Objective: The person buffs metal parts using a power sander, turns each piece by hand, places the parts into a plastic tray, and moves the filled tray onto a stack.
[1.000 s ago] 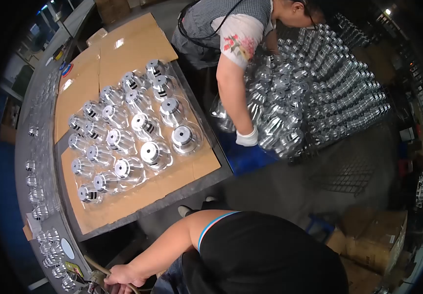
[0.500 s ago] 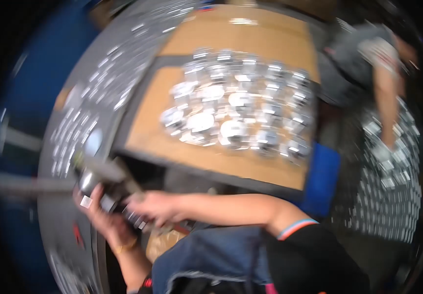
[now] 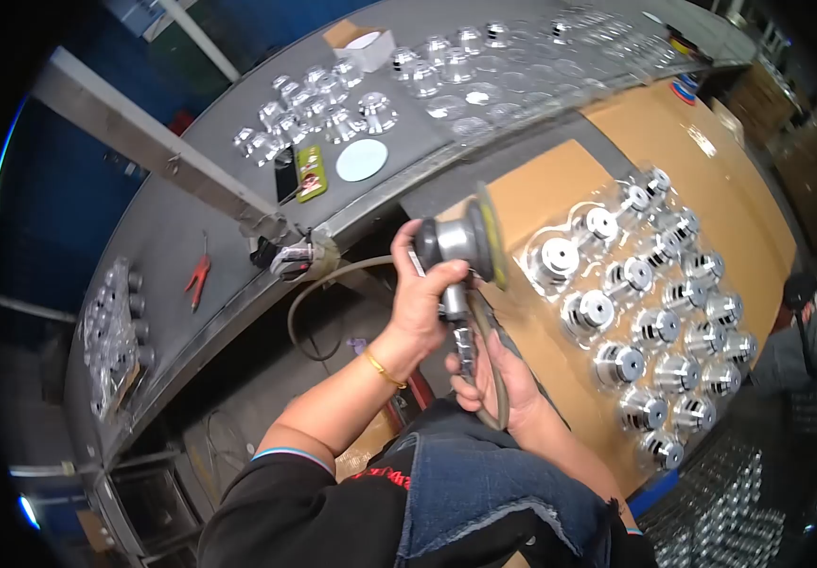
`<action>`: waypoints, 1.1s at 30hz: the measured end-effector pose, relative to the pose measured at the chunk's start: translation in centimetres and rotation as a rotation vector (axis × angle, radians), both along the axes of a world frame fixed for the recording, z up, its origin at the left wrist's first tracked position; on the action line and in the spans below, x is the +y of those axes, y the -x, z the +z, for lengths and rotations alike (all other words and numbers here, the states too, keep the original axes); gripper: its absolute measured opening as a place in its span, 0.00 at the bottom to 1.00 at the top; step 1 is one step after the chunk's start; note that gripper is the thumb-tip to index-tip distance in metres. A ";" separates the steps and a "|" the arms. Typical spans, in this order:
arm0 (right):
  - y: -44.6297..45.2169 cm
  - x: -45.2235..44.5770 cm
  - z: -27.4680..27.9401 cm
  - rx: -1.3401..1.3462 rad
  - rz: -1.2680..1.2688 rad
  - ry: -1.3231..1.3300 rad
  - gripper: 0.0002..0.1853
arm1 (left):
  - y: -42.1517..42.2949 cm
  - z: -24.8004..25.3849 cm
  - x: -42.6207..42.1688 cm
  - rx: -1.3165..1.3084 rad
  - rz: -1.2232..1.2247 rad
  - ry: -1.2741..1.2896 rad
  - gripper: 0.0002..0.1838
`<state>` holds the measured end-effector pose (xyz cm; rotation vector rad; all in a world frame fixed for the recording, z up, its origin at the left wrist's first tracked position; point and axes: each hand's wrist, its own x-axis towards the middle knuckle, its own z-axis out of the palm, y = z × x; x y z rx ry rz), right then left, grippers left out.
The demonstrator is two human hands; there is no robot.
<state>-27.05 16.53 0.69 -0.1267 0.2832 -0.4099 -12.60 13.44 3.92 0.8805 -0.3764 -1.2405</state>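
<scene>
My left hand (image 3: 416, 301), with a gold bracelet at its wrist, is wrapped round the body of a silver and black air sander (image 3: 450, 240). The sander's round pad (image 3: 491, 237) stands on edge, facing right. Below it, my right hand (image 3: 514, 381) has its fingers closed round the hose end, by the metal coupling (image 3: 465, 348). A grey-brown air hose (image 3: 333, 275) loops out to the left and passes behind my left wrist. Right of the sander, several shiny metal cup-shaped parts (image 3: 656, 328) sit in a clear plastic tray on cardboard (image 3: 560, 369).
A grey curved bench (image 3: 238, 204) carries more metal parts (image 3: 297, 106), a white disc (image 3: 362, 161), a phone (image 3: 285, 176), a yellow-green case (image 3: 311, 176) and red-handled pliers (image 3: 198, 275). A metal post (image 3: 158, 147) crosses at left. Further parts (image 3: 725, 511) are stacked at lower right.
The view has swung left, so the cardboard and its parts now lie on the right. The sander is raised, its pad now facing right. My right hand now grips by the hose coupling.
</scene>
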 end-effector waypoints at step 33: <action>-0.8 -0.8 -2.9 -0.113 0.071 -0.053 0.17 | -6.2 -7.9 -17.9 -1.783 0.015 -0.052 0.47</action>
